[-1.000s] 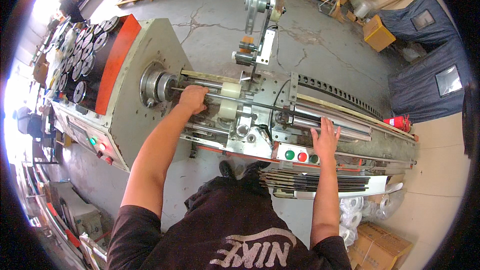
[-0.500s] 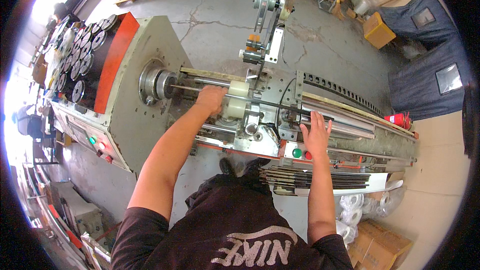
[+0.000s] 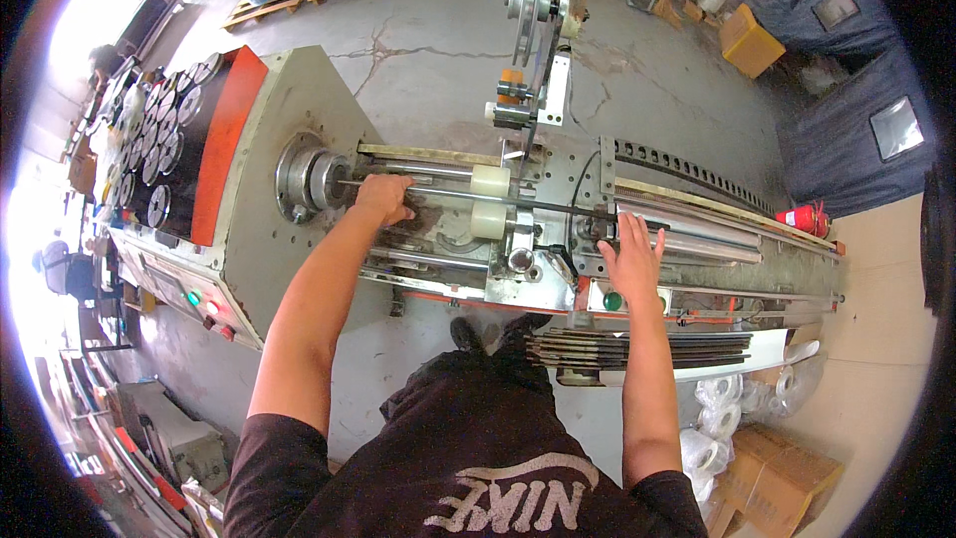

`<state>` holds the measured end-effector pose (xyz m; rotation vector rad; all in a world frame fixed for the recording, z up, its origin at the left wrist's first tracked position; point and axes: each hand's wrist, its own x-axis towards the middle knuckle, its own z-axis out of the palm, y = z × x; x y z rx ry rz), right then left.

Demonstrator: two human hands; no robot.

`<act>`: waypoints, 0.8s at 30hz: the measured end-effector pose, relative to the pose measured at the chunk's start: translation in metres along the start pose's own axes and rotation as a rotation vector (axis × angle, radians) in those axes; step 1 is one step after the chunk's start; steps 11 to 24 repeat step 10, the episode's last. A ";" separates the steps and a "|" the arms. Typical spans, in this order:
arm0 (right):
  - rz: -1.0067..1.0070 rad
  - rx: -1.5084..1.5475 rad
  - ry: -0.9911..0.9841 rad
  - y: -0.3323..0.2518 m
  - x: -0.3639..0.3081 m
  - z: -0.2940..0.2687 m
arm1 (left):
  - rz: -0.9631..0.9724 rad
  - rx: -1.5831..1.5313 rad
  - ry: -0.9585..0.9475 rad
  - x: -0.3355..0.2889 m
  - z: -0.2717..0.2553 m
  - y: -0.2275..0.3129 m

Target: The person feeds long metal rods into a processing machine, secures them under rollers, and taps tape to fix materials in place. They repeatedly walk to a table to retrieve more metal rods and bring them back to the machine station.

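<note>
A long thin metal rod (image 3: 453, 195) lies across the machine, its left end at the round chuck (image 3: 324, 179) and its right stretch dark. My left hand (image 3: 384, 199) is closed round the rod a short way from the chuck. Between the two hands, the rod passes a pair of white rollers (image 3: 489, 219) on the metal carriage (image 3: 533, 274). My right hand (image 3: 633, 257) has its fingers stretched and spread over the rod's right end; whether they press on it I cannot tell. Just below that hand is a green button (image 3: 612, 301).
Several dark rods (image 3: 647, 347) lie on a rack before the machine's right half. Metal discs (image 3: 159, 205) cover the machine housing at left. A pulley arm (image 3: 531, 20) rises behind the carriage. A red fire extinguisher (image 3: 802, 220), wrapped rolls (image 3: 712, 418) and cardboard boxes (image 3: 782, 483) stand at right.
My left hand has slid left along the rod, away from the white rollers and closer to the chuck. My right hand stays spread near the rod's right end. The view has shifted slightly.
</note>
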<state>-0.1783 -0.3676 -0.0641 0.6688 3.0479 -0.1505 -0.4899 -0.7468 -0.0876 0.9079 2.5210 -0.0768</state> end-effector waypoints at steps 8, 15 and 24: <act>-0.025 -0.009 -0.081 -0.040 0.007 -0.004 | 0.024 0.083 -0.135 0.009 -0.015 0.046; -0.023 -0.002 -0.104 -0.050 0.009 -0.002 | 0.059 0.097 -0.135 0.011 -0.016 0.058; -0.023 -0.002 -0.104 -0.050 0.009 -0.002 | 0.059 0.097 -0.135 0.011 -0.016 0.058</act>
